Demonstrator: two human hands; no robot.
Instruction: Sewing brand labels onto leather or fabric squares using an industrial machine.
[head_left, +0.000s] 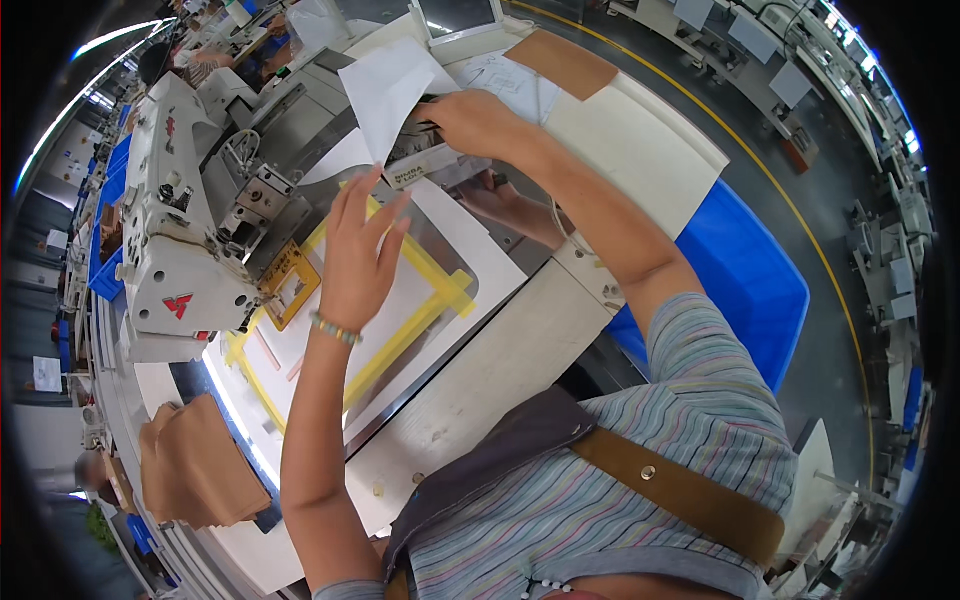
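Observation:
My left hand (360, 260) has its fingers apart above a white template (400, 300) edged with yellow tape. A small yellow frame (300, 315) sits left of it, by the white sewing machine head (165, 255). My right hand (470, 125) reaches to a white paper sheet (380, 85), fingers curled into a dark gap at its lower edge; what they hold is hidden. A small labelled strip (425, 163) lies below that hand. Beneath my right arm a hand-like shape (495, 200) shows; I cannot tell if it is a reflection.
A stack of brown pieces (200, 465) sits at lower left. A drawing (510, 90) and brown board (560, 62) lie at the back. A blue tub (745, 285) stands right of the table. More workstations line both sides, with a person (205, 65) at upper left.

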